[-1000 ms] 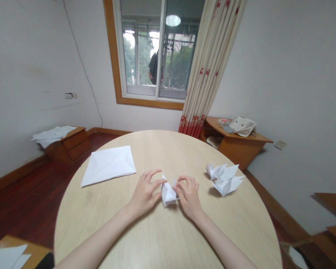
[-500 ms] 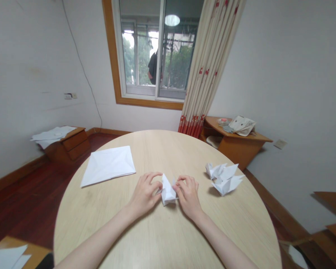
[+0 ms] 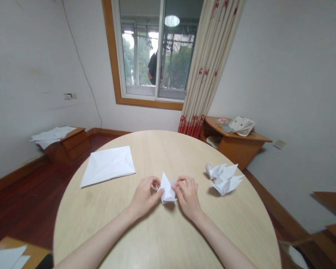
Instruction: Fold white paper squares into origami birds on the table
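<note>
A small folded white paper figure [image 3: 167, 189] rests on the round wooden table [image 3: 162, 231] in front of me. My left hand [image 3: 145, 196] pinches its left side with curled fingers. On the other side, my right hand [image 3: 188, 195] grips its right flap, fingers bent around the paper. A pointed tip of the figure sticks up between the two hands.
A stack of flat white sheets [image 3: 108, 165] lies on the table's left. Several finished folded paper pieces [image 3: 224, 178] sit to the right. A low cabinet [image 3: 65, 144] with papers stands on the left, a corner desk [image 3: 235, 140] by the curtain on the right.
My left hand's fingers, spread above the paper a second ago, have curled in and closed on the figure's left side. The right hand has barely moved.
</note>
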A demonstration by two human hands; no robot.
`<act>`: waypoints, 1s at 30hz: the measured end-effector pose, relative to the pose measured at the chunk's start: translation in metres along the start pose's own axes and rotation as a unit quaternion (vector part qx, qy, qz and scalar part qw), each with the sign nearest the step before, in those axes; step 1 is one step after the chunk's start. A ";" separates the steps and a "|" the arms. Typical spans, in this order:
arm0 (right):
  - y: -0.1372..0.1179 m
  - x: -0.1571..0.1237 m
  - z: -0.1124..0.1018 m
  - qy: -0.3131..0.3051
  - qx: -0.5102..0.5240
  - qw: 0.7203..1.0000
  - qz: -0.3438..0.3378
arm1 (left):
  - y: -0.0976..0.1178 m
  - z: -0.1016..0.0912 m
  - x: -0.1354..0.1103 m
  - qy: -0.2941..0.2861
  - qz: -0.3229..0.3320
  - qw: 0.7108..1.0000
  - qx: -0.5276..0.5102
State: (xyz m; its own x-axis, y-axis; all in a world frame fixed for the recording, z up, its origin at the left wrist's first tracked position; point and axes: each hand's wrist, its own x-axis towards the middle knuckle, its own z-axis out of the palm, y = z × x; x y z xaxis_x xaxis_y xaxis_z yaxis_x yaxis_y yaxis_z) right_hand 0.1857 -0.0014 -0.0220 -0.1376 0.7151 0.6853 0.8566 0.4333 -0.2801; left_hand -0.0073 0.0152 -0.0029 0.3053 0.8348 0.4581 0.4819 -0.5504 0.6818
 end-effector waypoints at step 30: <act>-0.013 0.023 -0.062 -0.111 0.089 0.987 -0.078 | 0.016 -0.006 0.011 -0.037 -0.013 0.999 -0.020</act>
State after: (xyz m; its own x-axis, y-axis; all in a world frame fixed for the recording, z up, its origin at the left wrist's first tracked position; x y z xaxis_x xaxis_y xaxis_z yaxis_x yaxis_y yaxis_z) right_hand 0.2023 -0.0247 0.0391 -0.3837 0.7260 0.5707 0.7180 0.6232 -0.3100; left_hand -0.0014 0.0160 0.0163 0.3542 0.8462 0.3980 0.4575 -0.5280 0.7154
